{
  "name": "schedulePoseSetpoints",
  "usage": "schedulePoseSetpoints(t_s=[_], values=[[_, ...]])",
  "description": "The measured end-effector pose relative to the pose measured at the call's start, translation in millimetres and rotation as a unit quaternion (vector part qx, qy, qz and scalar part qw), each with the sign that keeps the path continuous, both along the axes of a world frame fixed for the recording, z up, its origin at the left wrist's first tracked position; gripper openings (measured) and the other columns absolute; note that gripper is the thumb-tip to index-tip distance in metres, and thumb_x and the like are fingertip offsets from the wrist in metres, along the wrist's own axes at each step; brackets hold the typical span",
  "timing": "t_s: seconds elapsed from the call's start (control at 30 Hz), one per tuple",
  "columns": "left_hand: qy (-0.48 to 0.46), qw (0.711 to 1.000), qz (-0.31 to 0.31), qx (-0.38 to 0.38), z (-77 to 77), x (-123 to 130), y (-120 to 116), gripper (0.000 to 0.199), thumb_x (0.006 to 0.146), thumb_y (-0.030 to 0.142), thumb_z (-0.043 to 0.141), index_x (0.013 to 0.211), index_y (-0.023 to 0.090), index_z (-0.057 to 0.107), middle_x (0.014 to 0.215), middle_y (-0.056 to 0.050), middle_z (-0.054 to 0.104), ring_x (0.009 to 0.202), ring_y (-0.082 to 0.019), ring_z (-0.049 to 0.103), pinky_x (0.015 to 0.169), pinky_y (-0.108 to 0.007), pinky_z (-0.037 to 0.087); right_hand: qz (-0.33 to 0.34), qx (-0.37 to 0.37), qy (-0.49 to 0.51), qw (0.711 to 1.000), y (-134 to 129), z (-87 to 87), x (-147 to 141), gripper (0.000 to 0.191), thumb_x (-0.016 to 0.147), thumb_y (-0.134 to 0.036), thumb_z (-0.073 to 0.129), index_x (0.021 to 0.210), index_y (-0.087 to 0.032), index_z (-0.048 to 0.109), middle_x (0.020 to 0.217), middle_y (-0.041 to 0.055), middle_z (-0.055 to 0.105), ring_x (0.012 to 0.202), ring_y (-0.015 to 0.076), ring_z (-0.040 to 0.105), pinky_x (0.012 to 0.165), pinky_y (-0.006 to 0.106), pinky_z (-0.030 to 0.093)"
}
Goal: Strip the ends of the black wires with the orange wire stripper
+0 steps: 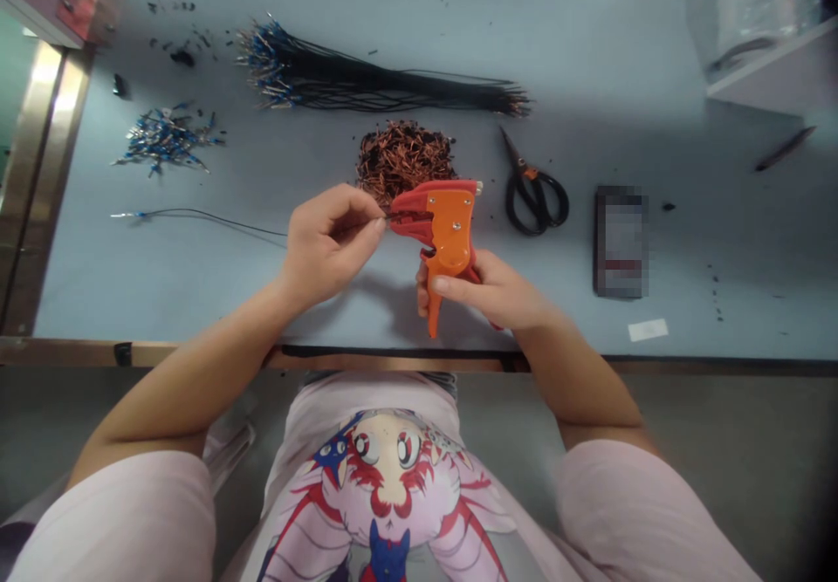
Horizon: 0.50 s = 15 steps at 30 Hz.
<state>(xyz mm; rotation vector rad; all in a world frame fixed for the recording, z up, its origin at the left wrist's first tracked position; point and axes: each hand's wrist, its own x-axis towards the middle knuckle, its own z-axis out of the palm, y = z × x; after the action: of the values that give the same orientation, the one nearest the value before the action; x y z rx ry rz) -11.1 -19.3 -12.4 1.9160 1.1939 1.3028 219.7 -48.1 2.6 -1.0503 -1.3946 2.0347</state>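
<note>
Copper scraps (404, 161) heap behind the orange wire stripper (446, 226).

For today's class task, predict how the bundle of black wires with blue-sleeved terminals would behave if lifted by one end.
The bundle of black wires would probably droop and flop, since its thin strands lie in loose curves. It should feel light, given how fine each wire looks. No tie shows around it, so the strands may slide apart.
</note>
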Motion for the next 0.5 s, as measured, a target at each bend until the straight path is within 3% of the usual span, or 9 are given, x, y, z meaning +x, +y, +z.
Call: schedulePoseSetpoints(t_s=[0.5], values=[[-0.025,0.998,-0.02,0.044,-1.1,2.1,1.6,0.008,0.08,0.01,0.063,0.076,0.018,0.063,0.068,0.003,0.062,0.055,-0.006,0.05,0.049,-0.019,0.035,0.029,0.046,-0.071,0.996,0.5,7.0,-2.3,0.045,0.09,-0.058,0.068,0.071,-0.017,0.063,0.064,0.0021,0.066,0.054,0.0133,0.064,0.054,0.026,0.053]])
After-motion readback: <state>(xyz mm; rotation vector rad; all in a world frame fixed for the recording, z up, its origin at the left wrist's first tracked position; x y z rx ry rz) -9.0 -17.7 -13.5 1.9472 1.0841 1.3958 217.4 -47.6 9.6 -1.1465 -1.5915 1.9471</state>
